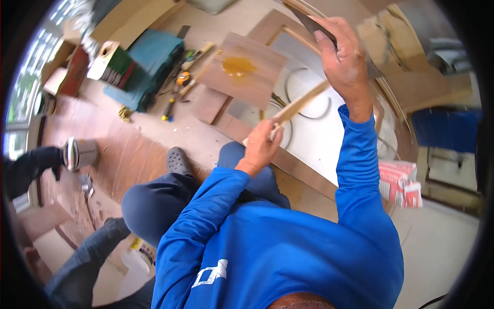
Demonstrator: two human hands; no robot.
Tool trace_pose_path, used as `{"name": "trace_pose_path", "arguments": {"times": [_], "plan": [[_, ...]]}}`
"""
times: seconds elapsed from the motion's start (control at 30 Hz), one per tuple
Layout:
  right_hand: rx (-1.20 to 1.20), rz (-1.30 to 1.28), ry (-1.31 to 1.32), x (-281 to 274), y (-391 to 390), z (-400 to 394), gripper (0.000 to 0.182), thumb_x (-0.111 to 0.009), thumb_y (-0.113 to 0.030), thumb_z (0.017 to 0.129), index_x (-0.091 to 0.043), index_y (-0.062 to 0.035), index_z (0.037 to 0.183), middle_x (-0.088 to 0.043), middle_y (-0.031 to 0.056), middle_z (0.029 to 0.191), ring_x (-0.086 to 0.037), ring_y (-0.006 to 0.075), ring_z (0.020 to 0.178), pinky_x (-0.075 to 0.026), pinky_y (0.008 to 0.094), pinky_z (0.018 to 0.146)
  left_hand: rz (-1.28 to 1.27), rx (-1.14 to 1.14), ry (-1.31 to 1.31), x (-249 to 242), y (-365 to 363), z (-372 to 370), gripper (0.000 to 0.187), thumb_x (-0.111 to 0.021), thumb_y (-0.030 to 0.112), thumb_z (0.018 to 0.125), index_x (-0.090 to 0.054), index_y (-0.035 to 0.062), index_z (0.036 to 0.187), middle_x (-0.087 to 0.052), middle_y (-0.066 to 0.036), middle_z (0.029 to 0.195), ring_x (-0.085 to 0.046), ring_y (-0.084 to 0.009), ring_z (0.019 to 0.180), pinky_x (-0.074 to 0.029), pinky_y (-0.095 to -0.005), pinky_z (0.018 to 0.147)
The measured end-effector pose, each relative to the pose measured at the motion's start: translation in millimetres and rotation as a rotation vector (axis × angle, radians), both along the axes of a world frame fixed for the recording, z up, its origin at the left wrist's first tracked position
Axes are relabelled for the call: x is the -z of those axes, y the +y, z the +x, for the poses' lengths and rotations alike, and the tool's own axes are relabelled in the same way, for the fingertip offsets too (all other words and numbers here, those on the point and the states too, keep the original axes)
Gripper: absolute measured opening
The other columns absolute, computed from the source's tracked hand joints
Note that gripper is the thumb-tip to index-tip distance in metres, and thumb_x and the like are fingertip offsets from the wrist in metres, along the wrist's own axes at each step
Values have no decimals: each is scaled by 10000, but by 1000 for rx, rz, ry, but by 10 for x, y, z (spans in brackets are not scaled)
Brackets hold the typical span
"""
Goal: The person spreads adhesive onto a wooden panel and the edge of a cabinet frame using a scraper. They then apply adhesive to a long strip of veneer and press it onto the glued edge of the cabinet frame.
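My left hand is closed around the near end of a narrow wooden strip, which slants up and to the right over a white panel. My right hand is raised beyond the strip's far end, fingers wrapped on a dark, flat, blade-like piece; its exact kind I cannot tell. To the left of the strip lies a square wooden board with a puddle of amber glue-like liquid on it. A dark cable loops across the white panel.
Left of the board are a tape measure, a screwdriver, a teal case and a green-white can. Another person's dark sleeve reaches a bucket. A red-white bag lies at right.
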State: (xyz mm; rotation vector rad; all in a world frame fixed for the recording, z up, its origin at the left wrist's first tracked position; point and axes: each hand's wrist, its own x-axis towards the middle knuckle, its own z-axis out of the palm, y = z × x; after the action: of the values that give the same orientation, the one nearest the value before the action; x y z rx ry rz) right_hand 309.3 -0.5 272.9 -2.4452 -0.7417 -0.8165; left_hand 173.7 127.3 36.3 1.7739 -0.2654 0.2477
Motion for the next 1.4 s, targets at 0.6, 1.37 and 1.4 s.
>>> {"name": "trace_pose_path", "arguments": {"times": [0.6,1.37,1.4], "plan": [[526,-345,577,1915,-1659,-555,232,-561,-92,937,-704,-72,1120,-625,151,1002,-610,382,986,-500,480,858,19,46,15,-106,-51,-6,277,-695,87,905,-616,-5,1154,-676,-193,1053,-683,-337,890,-560,-414,794],[580,-502,569,2052,-1599,-524,290,-530,-93,951,-686,-90,1195,-637,132,1024,-619,340,1016,-457,501,862,-1,34,19,-140,-43,23,262,-696,90,908,-622,-12,1138,-677,-198,1039,-688,-340,892,-561,-405,794],[541,-508,552,2056,-1544,-550,285,-532,-87,948,-688,-87,1187,-634,136,1013,-623,343,999,-462,501,849,1,31,17,-139,-42,32,262,-695,90,908,-623,-11,1139,-677,-198,1041,-688,-341,893,-561,-406,794]]}}
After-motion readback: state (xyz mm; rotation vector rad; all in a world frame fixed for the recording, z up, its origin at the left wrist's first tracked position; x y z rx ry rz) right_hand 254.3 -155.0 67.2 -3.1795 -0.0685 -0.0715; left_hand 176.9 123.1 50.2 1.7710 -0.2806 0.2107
